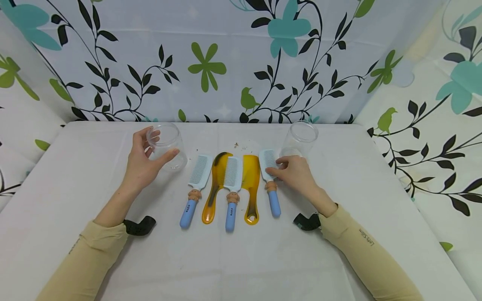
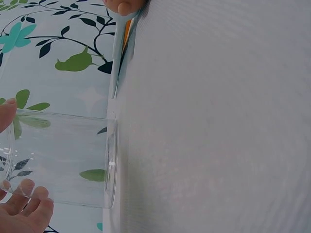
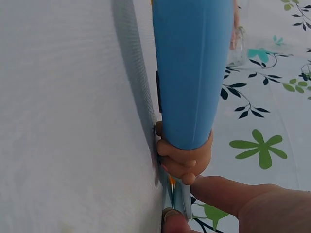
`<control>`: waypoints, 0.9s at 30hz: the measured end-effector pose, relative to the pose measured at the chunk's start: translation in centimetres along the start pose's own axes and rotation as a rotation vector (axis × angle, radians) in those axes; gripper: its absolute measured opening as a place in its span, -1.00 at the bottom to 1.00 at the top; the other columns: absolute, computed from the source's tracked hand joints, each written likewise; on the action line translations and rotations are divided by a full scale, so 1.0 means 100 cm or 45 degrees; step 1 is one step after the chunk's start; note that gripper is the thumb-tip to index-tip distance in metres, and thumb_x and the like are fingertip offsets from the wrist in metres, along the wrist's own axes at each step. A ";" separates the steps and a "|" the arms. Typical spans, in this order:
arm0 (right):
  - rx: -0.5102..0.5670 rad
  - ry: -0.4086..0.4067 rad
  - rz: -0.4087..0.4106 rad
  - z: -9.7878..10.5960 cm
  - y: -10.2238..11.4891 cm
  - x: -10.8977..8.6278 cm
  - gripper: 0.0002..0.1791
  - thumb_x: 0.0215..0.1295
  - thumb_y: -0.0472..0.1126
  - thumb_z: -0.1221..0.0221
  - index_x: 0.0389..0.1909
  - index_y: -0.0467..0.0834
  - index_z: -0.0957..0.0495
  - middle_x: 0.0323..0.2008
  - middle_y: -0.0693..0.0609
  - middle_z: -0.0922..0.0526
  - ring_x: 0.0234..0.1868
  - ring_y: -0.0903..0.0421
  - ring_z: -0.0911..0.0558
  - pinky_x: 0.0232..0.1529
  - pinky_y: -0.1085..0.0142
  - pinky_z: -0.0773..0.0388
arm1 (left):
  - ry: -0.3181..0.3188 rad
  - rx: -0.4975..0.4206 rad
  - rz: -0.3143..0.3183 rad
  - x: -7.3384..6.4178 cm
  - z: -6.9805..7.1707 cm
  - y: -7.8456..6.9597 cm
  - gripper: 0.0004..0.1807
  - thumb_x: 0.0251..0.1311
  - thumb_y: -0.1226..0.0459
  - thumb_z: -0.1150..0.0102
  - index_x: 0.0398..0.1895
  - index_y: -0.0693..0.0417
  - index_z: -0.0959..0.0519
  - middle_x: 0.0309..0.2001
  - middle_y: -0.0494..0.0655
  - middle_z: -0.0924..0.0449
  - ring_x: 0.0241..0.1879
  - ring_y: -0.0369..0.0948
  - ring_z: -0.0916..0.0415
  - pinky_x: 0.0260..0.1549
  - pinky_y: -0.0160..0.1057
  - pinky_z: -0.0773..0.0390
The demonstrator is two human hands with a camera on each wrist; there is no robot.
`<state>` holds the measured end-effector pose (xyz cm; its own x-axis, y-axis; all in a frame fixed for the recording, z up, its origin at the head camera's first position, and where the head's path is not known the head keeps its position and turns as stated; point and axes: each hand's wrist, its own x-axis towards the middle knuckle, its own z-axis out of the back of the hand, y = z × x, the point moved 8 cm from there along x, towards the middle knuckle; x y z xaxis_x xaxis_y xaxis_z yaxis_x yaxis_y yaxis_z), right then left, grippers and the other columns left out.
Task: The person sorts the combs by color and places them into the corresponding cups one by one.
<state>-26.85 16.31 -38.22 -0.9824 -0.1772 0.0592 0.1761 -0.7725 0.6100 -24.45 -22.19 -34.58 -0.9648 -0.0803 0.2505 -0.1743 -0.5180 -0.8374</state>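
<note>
My left hand (image 1: 144, 156) holds a clear cup (image 1: 174, 146), thumb on one side and fingers on the other. In the left wrist view the clear cup (image 2: 63, 155) stands between thumb and fingertips. My right hand (image 1: 295, 173) pinches the toothed head of the rightmost light blue comb (image 1: 268, 161). That comb's blue handle (image 3: 192, 63) and brown figure (image 3: 184, 155) fill the right wrist view. Left of it lie a yellow comb (image 1: 250, 175), a middle blue comb (image 1: 232, 173), an amber comb with a dark streak (image 1: 219, 171) and a left blue comb (image 1: 201, 171).
Behind my right hand a second clear cup (image 1: 301, 138) stands on the white table (image 1: 233, 267). Small brown crumbs (image 1: 236, 145) lie behind the combs. A patterned cloth (image 1: 211, 25) rises at the table's far edge.
</note>
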 end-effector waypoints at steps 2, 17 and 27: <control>0.043 0.014 -0.027 -0.001 -0.002 0.000 -0.47 0.17 0.00 -0.42 -0.03 -0.36 -0.66 -0.45 -0.10 -0.68 -0.53 0.13 -0.58 -0.50 0.37 -0.47 | -0.001 0.002 0.000 0.000 0.000 0.000 -0.07 0.23 0.13 -0.37 0.48 0.15 0.01 0.45 0.14 -0.24 0.44 0.11 -0.16 0.48 0.10 -0.17; 0.310 0.082 -0.185 -0.004 -0.013 0.000 -0.48 0.21 -0.06 -0.39 0.05 -0.34 -0.62 -0.28 -0.18 -0.78 -0.46 0.10 -0.76 -0.32 0.40 -0.69 | 0.001 0.008 -0.012 0.000 0.000 -0.001 -0.08 0.23 0.13 -0.36 0.47 0.16 0.01 0.44 0.15 -0.24 0.43 0.12 -0.15 0.48 0.11 -0.17; 0.542 0.115 -0.265 -0.008 -0.019 0.000 -0.52 0.23 -0.13 -0.38 0.06 -0.36 -0.58 -0.21 -0.22 -0.77 -0.48 0.09 -0.76 -0.03 0.26 -0.72 | 0.002 0.006 -0.013 -0.001 0.000 -0.002 -0.08 0.23 0.14 -0.36 0.48 0.17 0.01 0.45 0.18 -0.23 0.43 0.12 -0.16 0.48 0.12 -0.16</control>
<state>-27.18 17.32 -40.00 -0.9814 -0.1118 -0.1559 -0.0836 -0.4821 0.8721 -24.38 -22.07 -34.49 -0.9633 -0.0733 0.2581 -0.1832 -0.5228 -0.8325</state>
